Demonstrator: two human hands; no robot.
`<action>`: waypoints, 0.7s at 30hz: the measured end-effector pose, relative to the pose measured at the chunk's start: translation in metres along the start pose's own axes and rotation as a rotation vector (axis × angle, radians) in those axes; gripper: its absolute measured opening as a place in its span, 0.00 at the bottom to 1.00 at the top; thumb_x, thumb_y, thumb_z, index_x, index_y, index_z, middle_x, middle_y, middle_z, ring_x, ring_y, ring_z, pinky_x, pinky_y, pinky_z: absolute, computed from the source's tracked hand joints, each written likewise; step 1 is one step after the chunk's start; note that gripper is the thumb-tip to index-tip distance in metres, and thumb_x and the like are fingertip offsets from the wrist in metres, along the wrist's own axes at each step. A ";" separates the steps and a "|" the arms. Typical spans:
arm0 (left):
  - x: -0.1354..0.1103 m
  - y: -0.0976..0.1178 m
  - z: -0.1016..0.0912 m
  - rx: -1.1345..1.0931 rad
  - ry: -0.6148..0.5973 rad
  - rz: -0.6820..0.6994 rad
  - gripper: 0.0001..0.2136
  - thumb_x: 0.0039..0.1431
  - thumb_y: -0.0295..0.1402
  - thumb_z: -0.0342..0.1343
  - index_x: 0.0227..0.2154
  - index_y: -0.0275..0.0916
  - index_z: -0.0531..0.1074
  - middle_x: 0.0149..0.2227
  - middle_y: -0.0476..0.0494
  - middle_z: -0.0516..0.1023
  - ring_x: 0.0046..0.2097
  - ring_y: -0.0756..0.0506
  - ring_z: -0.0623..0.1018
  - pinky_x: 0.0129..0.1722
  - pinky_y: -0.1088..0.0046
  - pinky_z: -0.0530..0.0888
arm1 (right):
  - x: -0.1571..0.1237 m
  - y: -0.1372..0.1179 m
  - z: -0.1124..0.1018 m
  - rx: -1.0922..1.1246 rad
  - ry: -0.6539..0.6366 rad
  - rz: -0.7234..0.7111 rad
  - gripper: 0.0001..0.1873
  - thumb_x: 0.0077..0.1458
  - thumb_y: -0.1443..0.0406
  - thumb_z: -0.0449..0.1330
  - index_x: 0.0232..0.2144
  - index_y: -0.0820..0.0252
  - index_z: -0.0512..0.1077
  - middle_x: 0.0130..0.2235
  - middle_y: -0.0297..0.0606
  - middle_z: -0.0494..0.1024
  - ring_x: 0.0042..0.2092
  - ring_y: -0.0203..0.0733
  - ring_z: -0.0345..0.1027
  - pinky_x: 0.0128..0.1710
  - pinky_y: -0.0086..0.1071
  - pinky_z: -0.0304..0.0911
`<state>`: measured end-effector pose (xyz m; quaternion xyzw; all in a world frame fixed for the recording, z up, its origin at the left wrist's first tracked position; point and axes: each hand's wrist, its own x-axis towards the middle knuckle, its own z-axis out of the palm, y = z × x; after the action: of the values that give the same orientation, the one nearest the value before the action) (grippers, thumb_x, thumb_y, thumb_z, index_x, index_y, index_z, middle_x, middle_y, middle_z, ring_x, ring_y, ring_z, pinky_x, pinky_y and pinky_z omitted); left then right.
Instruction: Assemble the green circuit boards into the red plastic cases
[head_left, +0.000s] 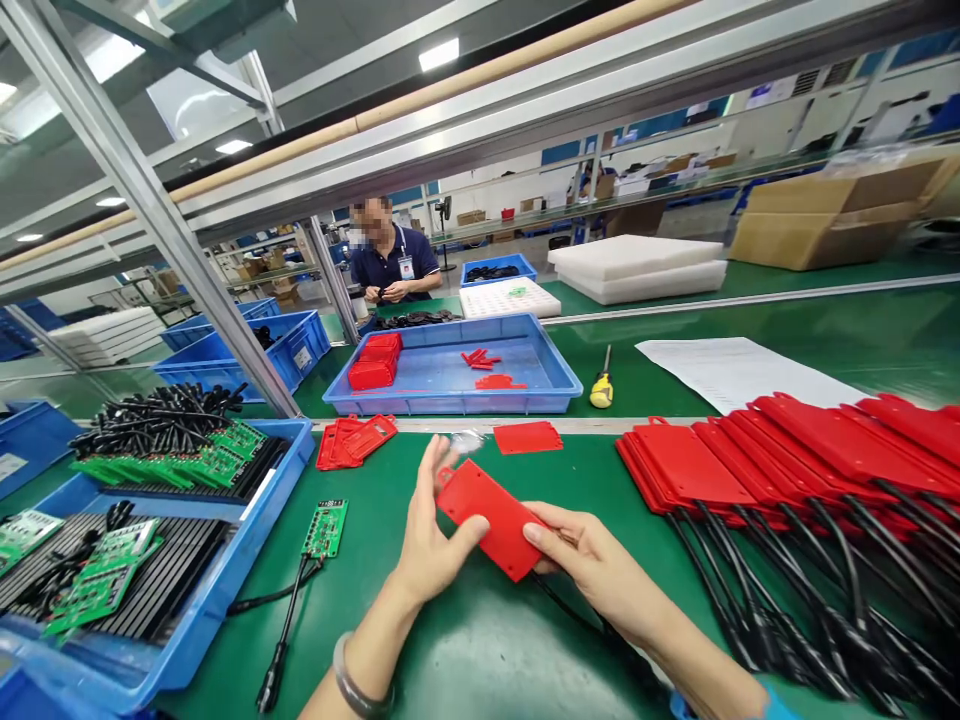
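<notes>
Both hands hold a flat red plastic case (pixel 491 520) above the green bench, tilted, with a black cable leaving its lower end. My left hand (pixel 435 540) has its thumb on the case's face and its fingers along the upper left edge. At the lower right end, my right hand (pixel 574 545) pinches the case, thumb on top; its other fingers are partly hidden behind it. Left of my hands lies a green circuit board (pixel 325 528) with a black cable. Beyond them are several red frames (pixel 356 441) and a flat red plate (pixel 528 437).
Rows of red cases with cables (pixel 720 465) fill the right side. At left, a blue tray (pixel 277 510) holds circuit boards. Another blue tray (pixel 450 402) with red parts, a yellow screwdriver (pixel 601 385) and paper (pixel 742 370) lie behind. A co-worker (pixel 394 255) sits across.
</notes>
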<state>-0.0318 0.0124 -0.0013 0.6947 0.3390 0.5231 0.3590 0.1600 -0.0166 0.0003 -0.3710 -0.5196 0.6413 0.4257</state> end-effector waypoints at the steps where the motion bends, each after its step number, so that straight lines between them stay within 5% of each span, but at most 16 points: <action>1: 0.001 0.001 0.000 -0.196 -0.030 -0.146 0.35 0.54 0.43 0.57 0.62 0.45 0.48 0.60 0.33 0.61 0.57 0.36 0.66 0.55 0.54 0.63 | 0.000 0.000 0.000 -0.027 -0.016 -0.001 0.23 0.54 0.52 0.59 0.47 0.61 0.72 0.39 0.41 0.77 0.39 0.42 0.68 0.34 0.30 0.64; 3: 0.002 0.001 0.001 -0.464 -0.113 -0.343 0.30 0.54 0.40 0.57 0.58 0.39 0.57 0.52 0.32 0.71 0.50 0.38 0.73 0.51 0.57 0.68 | 0.000 0.002 0.002 -0.075 -0.050 -0.011 0.23 0.55 0.52 0.58 0.47 0.62 0.72 0.40 0.41 0.77 0.39 0.43 0.68 0.34 0.30 0.64; 6: 0.002 0.000 0.003 -0.550 -0.117 -0.431 0.20 0.51 0.38 0.60 0.45 0.33 0.70 0.40 0.34 0.78 0.42 0.40 0.77 0.46 0.61 0.70 | 0.001 0.005 0.003 -0.168 -0.059 -0.063 0.22 0.57 0.53 0.55 0.47 0.62 0.71 0.40 0.41 0.76 0.38 0.44 0.68 0.34 0.31 0.64; 10: 0.002 -0.003 0.008 -0.559 -0.009 -0.445 0.16 0.49 0.37 0.62 0.39 0.32 0.71 0.37 0.37 0.79 0.38 0.43 0.78 0.42 0.66 0.71 | 0.005 0.009 0.001 -0.366 -0.024 -0.119 0.22 0.60 0.54 0.50 0.48 0.63 0.70 0.37 0.41 0.77 0.36 0.45 0.69 0.33 0.35 0.66; 13: 0.001 -0.007 0.011 -0.580 0.052 -0.496 0.16 0.49 0.36 0.62 0.39 0.32 0.71 0.37 0.38 0.78 0.38 0.44 0.77 0.42 0.67 0.71 | 0.004 0.013 0.002 -0.646 0.111 -0.230 0.20 0.62 0.58 0.47 0.51 0.60 0.67 0.43 0.44 0.75 0.43 0.48 0.69 0.43 0.41 0.66; 15: 0.000 -0.010 0.010 -0.589 0.095 -0.548 0.17 0.48 0.35 0.63 0.39 0.31 0.72 0.36 0.39 0.78 0.37 0.46 0.77 0.41 0.71 0.71 | 0.001 0.016 0.007 -0.858 0.191 -0.352 0.21 0.61 0.61 0.51 0.55 0.59 0.63 0.52 0.47 0.69 0.52 0.50 0.64 0.52 0.44 0.61; 18: -0.001 -0.015 0.008 -0.627 0.136 -0.657 0.18 0.47 0.35 0.64 0.40 0.32 0.73 0.37 0.40 0.78 0.36 0.48 0.77 0.37 0.75 0.71 | -0.005 0.020 0.018 -1.201 0.126 -0.483 0.39 0.47 0.62 0.66 0.59 0.63 0.56 0.57 0.53 0.61 0.57 0.56 0.56 0.55 0.46 0.58; 21: 0.001 -0.018 0.006 -0.669 0.131 -0.764 0.18 0.48 0.34 0.63 0.43 0.33 0.72 0.41 0.38 0.78 0.38 0.47 0.77 0.38 0.75 0.73 | -0.010 0.018 0.026 -1.456 0.140 -0.495 0.39 0.49 0.66 0.65 0.60 0.66 0.54 0.58 0.56 0.60 0.56 0.58 0.55 0.55 0.48 0.58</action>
<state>-0.0273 0.0216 -0.0169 0.3341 0.4046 0.4769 0.7052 0.1367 -0.0366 -0.0120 -0.4703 -0.8500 -0.0011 0.2373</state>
